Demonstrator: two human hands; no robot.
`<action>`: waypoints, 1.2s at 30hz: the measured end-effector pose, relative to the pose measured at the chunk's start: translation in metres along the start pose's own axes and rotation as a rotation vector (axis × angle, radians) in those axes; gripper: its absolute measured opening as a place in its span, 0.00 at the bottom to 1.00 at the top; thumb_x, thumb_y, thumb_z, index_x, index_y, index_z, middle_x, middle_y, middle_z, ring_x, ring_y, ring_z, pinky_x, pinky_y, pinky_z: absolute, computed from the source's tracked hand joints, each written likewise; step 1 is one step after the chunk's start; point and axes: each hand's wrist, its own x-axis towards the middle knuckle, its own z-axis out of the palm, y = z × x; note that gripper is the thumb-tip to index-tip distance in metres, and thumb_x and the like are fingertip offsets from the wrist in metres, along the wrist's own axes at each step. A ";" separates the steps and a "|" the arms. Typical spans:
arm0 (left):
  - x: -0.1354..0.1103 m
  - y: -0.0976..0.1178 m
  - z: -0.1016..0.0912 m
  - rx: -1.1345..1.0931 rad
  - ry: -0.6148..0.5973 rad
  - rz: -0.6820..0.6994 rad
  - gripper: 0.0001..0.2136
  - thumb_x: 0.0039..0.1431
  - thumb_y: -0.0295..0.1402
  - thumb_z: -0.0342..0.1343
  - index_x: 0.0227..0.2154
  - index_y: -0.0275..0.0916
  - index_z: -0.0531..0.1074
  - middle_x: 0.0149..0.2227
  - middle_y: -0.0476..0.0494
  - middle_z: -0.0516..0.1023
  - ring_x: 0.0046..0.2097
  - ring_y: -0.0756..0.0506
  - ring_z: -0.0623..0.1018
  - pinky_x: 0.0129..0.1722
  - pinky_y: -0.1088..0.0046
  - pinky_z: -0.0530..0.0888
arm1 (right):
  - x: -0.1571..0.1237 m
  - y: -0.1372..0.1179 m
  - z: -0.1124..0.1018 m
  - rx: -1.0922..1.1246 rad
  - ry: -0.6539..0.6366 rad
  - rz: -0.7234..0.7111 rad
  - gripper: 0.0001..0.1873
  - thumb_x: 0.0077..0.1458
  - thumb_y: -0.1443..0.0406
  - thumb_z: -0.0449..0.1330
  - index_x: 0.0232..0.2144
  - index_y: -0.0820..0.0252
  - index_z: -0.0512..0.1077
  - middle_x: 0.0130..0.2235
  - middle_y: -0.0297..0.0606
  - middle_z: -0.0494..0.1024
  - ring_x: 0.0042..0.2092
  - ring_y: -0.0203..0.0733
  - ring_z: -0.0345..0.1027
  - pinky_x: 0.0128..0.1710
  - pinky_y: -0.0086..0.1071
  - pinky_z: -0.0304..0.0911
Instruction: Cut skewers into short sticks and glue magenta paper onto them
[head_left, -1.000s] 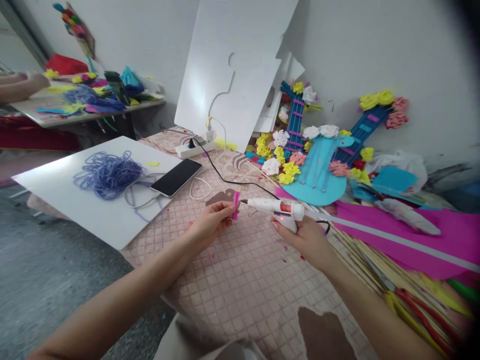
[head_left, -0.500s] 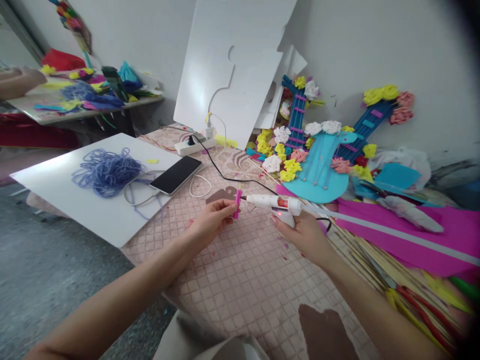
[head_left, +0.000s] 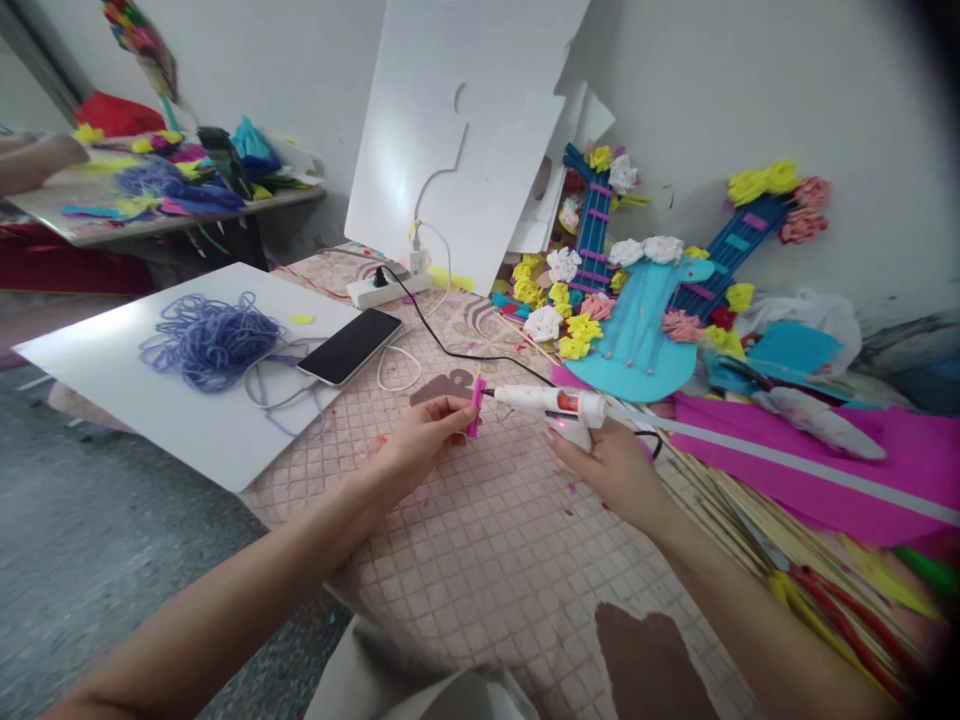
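My left hand (head_left: 424, 440) pinches a small pink paper piece (head_left: 474, 404) and holds it upright over the pink quilted tablecloth (head_left: 480, 560). My right hand (head_left: 611, 462) grips a white hot glue gun (head_left: 555, 405). Its red light is on, and its nozzle points left and touches the pink piece. A black cord (head_left: 442, 345) runs from the gun back to a white power strip (head_left: 379, 289).
A white board (head_left: 150, 400) at the left bears blue yarn (head_left: 206, 338); a black phone (head_left: 349, 346) lies at its edge. Blue paper guitars with paper flowers (head_left: 637, 320) lean on the wall. Magenta paper (head_left: 825, 470) and sticks (head_left: 750, 520) lie right. Another person's arm (head_left: 34, 160) rests on a far table.
The nozzle of the glue gun has closed the small gap to the pink piece. The view has shifted slightly; both hands stay almost in place.
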 end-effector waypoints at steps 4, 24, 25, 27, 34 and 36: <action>-0.001 0.001 0.000 0.005 -0.010 0.003 0.10 0.45 0.35 0.66 0.26 0.35 0.72 0.25 0.50 0.70 0.26 0.55 0.66 0.27 0.77 0.60 | 0.001 -0.001 -0.001 0.031 -0.012 -0.012 0.12 0.58 0.61 0.53 0.39 0.59 0.73 0.37 0.38 0.79 0.41 0.48 0.70 0.42 0.37 0.62; 0.000 -0.001 0.000 -0.016 -0.011 -0.007 0.10 0.45 0.34 0.66 0.25 0.35 0.72 0.26 0.50 0.71 0.27 0.55 0.68 0.29 0.78 0.62 | -0.006 0.002 0.001 -0.026 -0.028 0.007 0.13 0.57 0.59 0.53 0.38 0.58 0.73 0.38 0.39 0.80 0.40 0.50 0.71 0.41 0.39 0.63; 0.001 -0.001 0.000 -0.022 -0.009 -0.006 0.10 0.45 0.34 0.67 0.25 0.35 0.72 0.26 0.50 0.71 0.27 0.55 0.68 0.29 0.79 0.62 | -0.008 0.002 0.001 -0.019 -0.033 0.015 0.14 0.57 0.59 0.53 0.40 0.58 0.73 0.39 0.40 0.80 0.41 0.50 0.71 0.41 0.38 0.63; 0.003 -0.003 -0.002 -0.031 -0.010 -0.003 0.10 0.45 0.34 0.66 0.26 0.35 0.73 0.26 0.50 0.72 0.27 0.55 0.68 0.28 0.79 0.62 | -0.011 0.002 0.001 -0.023 -0.033 0.040 0.15 0.57 0.59 0.53 0.43 0.59 0.73 0.39 0.40 0.80 0.41 0.50 0.72 0.39 0.38 0.64; 0.005 -0.005 -0.004 -0.034 0.000 0.002 0.09 0.46 0.34 0.66 0.27 0.35 0.75 0.28 0.48 0.74 0.28 0.55 0.69 0.28 0.79 0.64 | -0.014 -0.003 0.000 -0.063 -0.029 0.038 0.12 0.56 0.59 0.54 0.38 0.57 0.73 0.35 0.40 0.79 0.38 0.49 0.71 0.33 0.35 0.63; 0.005 -0.004 -0.004 -0.030 0.001 0.003 0.10 0.45 0.35 0.67 0.27 0.35 0.75 0.27 0.48 0.73 0.28 0.54 0.69 0.28 0.79 0.64 | -0.015 -0.004 0.000 -0.055 -0.035 0.028 0.11 0.56 0.59 0.54 0.38 0.57 0.72 0.36 0.39 0.79 0.38 0.49 0.71 0.32 0.35 0.63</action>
